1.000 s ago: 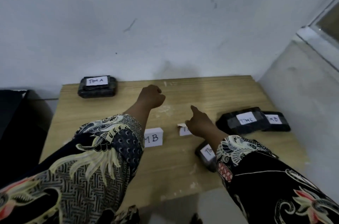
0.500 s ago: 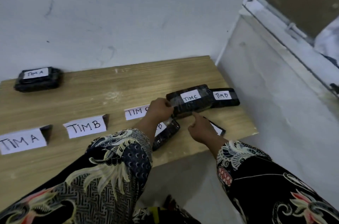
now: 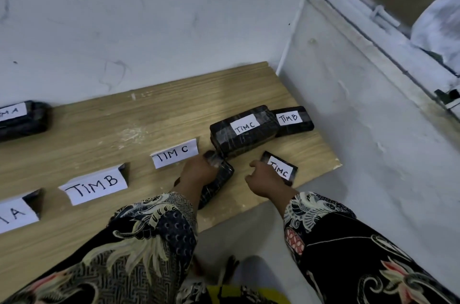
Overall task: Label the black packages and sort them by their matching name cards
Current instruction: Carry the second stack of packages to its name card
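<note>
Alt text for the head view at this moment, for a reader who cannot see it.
A person's left hand grips a black package while the right hand touches another labelled TIM C on a wooden table. Cards TIM A, TIM B and TIM C stand in a row.

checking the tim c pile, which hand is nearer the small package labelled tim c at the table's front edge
Right. The right hand is up against the small package, at its left end. The left hand is farther left, gripping another black package beside the TIM C card.
</note>
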